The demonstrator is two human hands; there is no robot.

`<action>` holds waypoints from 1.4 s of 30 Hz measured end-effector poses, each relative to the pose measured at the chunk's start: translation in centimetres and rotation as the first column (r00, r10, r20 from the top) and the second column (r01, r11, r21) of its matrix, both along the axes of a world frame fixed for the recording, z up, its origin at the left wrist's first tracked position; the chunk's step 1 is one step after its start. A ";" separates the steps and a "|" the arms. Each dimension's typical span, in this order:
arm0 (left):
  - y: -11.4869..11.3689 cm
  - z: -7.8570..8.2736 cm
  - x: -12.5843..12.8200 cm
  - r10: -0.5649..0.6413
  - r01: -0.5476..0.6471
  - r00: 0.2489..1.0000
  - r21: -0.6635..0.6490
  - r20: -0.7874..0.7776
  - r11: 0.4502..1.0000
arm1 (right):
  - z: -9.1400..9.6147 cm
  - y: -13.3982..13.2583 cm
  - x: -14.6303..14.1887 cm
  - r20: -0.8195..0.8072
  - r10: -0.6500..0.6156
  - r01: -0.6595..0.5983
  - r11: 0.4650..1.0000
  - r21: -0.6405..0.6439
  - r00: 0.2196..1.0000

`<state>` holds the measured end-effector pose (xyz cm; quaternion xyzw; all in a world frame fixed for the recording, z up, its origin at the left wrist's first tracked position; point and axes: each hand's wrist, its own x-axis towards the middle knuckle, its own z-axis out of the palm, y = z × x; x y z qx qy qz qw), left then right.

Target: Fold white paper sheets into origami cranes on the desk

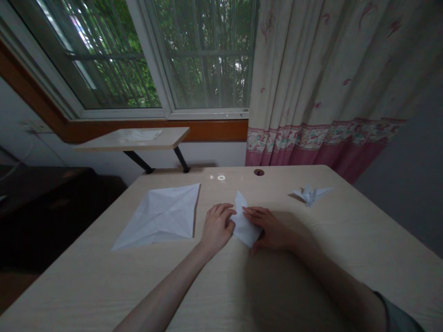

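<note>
A folded white paper (245,228), narrow and pointed at its far end, lies on the desk between my two hands. My left hand (218,223) grips its left edge, fingers bent and thumb close to the fingertips. From the other side my right hand (272,229) has its fingers over the upper right part of the paper, with the thumb lower down by the right edge. Left of my hands a larger creased white sheet (166,214) is spread out. A folded paper crane (309,194) rests to the right, apart from both hands.
The pale wooden desk (214,286) carries a raised shelf (104,142) at its back left, with white paper (141,134) on top. A round cable hole (259,172) sits near the back edge. Behind are a window (207,60) and a flowered curtain (311,69).
</note>
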<state>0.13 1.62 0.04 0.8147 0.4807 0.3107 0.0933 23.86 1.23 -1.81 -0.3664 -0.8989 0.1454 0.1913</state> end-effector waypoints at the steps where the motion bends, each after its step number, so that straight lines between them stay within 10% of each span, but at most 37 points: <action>1: 0.0 0.0 0.0 0.001 -0.001 1.000 0.000 0.006 1.000 | 0.1 0.0 0.0 0.000 0.002 -0.002 1.000 -0.005 1.000; 16: 0.0 0.5 -0.1 -0.014 0.016 0.995 -0.015 0.103 1.000 | -0.1 -0.1 0.5 -0.244 -0.052 0.043 0.998 -0.042 0.968; 25: -0.6 1.5 -0.3 -0.300 0.297 0.947 0.039 0.113 0.954 | 0.2 -0.3 0.5 -0.304 -0.122 0.102 0.992 -0.081 0.945; 42: -1.1 0.1 1.0 -0.082 0.094 0.992 0.119 -0.099 0.988 | -0.2 -0.1 0.4 -0.342 -0.177 0.161 0.984 -0.076 0.923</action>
